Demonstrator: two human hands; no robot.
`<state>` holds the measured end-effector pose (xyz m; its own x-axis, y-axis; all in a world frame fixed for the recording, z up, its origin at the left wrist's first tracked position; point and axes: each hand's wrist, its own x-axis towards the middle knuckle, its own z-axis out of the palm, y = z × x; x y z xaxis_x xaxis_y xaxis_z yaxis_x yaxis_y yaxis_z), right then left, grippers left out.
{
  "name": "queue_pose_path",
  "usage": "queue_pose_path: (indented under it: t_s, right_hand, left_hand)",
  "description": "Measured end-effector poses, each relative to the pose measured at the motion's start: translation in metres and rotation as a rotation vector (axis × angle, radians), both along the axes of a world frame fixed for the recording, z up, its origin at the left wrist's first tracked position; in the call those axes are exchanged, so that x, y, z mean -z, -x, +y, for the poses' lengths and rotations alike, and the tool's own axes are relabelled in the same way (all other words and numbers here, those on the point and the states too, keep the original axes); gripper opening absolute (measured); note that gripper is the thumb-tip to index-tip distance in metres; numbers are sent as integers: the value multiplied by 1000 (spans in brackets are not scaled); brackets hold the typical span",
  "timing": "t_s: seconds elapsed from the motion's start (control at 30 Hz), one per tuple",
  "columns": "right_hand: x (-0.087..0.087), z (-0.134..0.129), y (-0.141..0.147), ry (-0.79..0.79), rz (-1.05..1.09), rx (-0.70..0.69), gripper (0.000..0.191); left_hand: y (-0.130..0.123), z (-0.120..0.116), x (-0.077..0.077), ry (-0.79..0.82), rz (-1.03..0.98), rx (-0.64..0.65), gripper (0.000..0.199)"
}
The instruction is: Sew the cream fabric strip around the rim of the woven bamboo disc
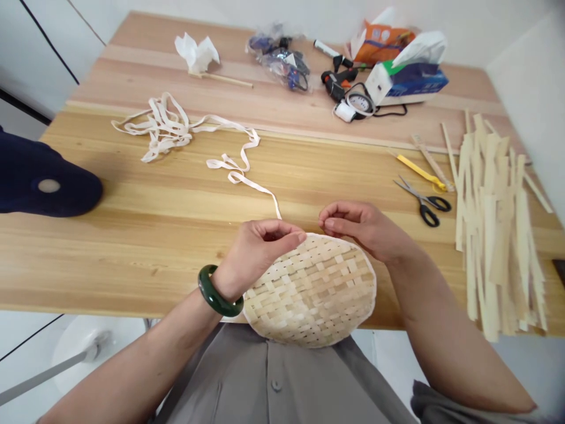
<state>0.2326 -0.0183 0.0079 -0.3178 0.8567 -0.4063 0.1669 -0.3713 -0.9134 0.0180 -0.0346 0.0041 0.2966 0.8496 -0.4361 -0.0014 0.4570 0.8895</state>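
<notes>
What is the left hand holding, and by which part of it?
The left hand seems to pinch the end of the cream strip, right by the rim of the woven bamboo disc.

Black-handled scissors [422,202] lie on the counter [132,259] beside a yellow tool [417,172]. Loose bamboo strips [498,235] are piled at right. A glue gun [338,82] and tissue box [408,82] stand at the far side.

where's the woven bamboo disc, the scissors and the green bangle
woven bamboo disc [311,291]: head view, on the weave near its middle
scissors [418,196]: head view, on the pivot where the blades cross
green bangle [206,287]: head view, on the band's outer curve, at the left wrist
</notes>
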Motion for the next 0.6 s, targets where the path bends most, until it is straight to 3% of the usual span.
queue_pose_path:
  t_s: [0.17,0.6]
  right_hand:
    - [3,3,1,48,18,-158,24]
    - [9,-9,-7,31,0,-147,27]
  left_hand:
    - [2,-2,-1,-25,-19,7,18]
    - [3,-6,-1,-8,-52,30,17]
